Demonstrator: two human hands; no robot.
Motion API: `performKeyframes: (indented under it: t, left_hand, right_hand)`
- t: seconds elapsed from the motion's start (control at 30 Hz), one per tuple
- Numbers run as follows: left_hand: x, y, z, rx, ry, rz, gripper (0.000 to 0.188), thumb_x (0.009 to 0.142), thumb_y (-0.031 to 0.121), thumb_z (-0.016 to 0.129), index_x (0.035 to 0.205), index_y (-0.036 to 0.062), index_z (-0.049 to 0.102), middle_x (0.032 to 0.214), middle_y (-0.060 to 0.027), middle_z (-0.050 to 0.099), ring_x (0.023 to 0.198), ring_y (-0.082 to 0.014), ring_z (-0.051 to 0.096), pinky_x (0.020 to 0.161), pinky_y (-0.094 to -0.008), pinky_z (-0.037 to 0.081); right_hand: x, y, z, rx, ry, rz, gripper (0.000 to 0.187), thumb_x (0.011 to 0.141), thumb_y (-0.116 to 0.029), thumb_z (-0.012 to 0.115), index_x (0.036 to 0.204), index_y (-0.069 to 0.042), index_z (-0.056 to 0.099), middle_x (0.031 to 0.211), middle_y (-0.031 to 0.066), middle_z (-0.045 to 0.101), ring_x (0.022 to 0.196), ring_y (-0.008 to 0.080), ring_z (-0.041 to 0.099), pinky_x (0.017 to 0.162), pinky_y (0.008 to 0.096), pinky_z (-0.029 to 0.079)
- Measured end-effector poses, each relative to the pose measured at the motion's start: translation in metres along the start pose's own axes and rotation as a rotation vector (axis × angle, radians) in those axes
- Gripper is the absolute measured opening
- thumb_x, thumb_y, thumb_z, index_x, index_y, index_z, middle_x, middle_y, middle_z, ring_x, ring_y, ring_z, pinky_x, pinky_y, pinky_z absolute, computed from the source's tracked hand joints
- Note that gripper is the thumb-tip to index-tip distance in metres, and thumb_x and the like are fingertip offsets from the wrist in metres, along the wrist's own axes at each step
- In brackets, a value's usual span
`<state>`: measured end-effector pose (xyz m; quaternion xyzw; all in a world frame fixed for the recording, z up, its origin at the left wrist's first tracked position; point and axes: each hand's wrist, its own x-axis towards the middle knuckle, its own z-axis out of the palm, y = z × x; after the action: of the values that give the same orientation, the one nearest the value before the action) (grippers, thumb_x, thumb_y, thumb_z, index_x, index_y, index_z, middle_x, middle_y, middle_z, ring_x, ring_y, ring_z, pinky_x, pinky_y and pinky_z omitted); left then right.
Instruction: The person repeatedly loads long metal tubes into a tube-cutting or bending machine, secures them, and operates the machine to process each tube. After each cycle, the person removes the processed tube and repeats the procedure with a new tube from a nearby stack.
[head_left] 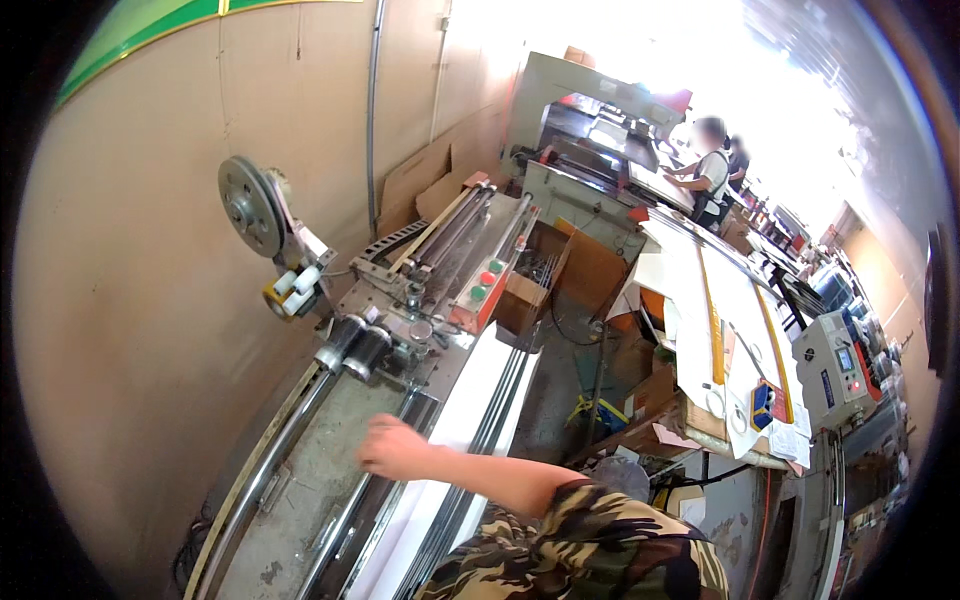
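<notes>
My right hand [393, 448] reaches leftward over the long machine bed, its bare forearm coming from a camouflage sleeve [610, 530]. The fingers are curled into a fist, and whatever they hold, if anything, is hidden. Just beyond the knuckles runs a dark roller bar with a shiny edge [418, 408]. Beneath my forearm lie a long white sheet [465, 385] and several dark parallel rails [488, 420]. Along the far left of the bed runs a polished metal rod [262, 478], ending at a pair of ribbed cylinders [355, 345]. My left hand is outside the picture.
A control box with red and green buttons [480, 288] sits ahead. A grey wheel [252, 207] stands by the wall. Cardboard boxes [590, 262] lie on the floor. Right, a table [690, 425] carries papers and a blue-yellow tool [764, 404]. People [712, 170] work farther back.
</notes>
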<state>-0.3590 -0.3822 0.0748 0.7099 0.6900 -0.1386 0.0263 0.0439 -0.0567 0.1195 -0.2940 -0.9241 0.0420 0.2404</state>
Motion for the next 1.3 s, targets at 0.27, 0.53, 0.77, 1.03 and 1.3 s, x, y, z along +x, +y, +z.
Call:
performKeyframes:
  t: [0.27,0.53,0.77,1.03,1.3]
  left_hand:
    - [0.038,0.172,0.027,-0.725,-0.131,0.158,0.037,0.099,0.028,0.054,0.129,0.0068,0.06,0.109,-0.0212,0.067,0.101,-0.0431,0.063,0.087,-0.0487,0.05]
    - [0.038,0.184,0.012,-0.662,-0.08,0.201,0.033,0.099,0.025,0.056,0.126,0.0067,0.062,0.106,-0.0201,0.067,0.099,-0.0414,0.064,0.084,-0.0473,0.051]
    - [0.069,0.231,-0.034,-0.856,0.257,0.191,0.028,0.096,0.021,0.06,0.12,0.0065,0.066,0.102,-0.0186,0.068,0.095,-0.0386,0.065,0.082,-0.0449,0.052]
    - [0.21,0.366,-0.141,-0.921,0.759,0.236,0.034,0.087,0.014,0.067,0.119,0.0029,0.064,0.109,-0.0205,0.065,0.099,-0.0392,0.062,0.089,-0.0483,0.048]
    - [0.395,0.459,-0.245,-0.81,0.924,-0.297,0.05,0.089,0.014,0.063,0.135,-0.0009,0.05,0.135,-0.0236,0.046,0.12,-0.0405,0.047,0.101,-0.0489,0.04]
  right_hand:
    - [-0.18,0.047,-0.001,-0.098,-0.281,0.348,0.007,0.072,-0.02,0.072,0.072,-0.018,0.065,0.073,0.0002,0.066,0.082,0.0229,0.063,0.103,0.0436,0.038]
    - [-0.183,0.041,-0.013,0.103,-0.511,0.405,0.035,0.07,-0.032,0.082,0.096,-0.01,0.071,0.096,0.0086,0.07,0.098,0.0298,0.064,0.099,0.0452,0.043]
    - [-0.169,0.101,-0.049,0.214,-0.19,0.515,0.037,0.082,-0.034,0.077,0.107,-0.007,0.071,0.102,0.0129,0.072,0.094,0.0324,0.068,0.085,0.0422,0.053]
    - [-0.161,0.359,-0.201,0.205,0.847,1.024,0.031,0.077,-0.018,0.082,0.102,-0.002,0.071,0.092,0.0063,0.072,0.085,0.0152,0.067,0.078,0.0313,0.054]
    - [-0.095,0.643,-0.276,0.122,0.773,1.151,0.075,0.072,-0.036,0.088,0.13,0.002,0.058,0.121,0.014,0.066,0.108,0.0232,0.063,0.096,0.0354,0.05]
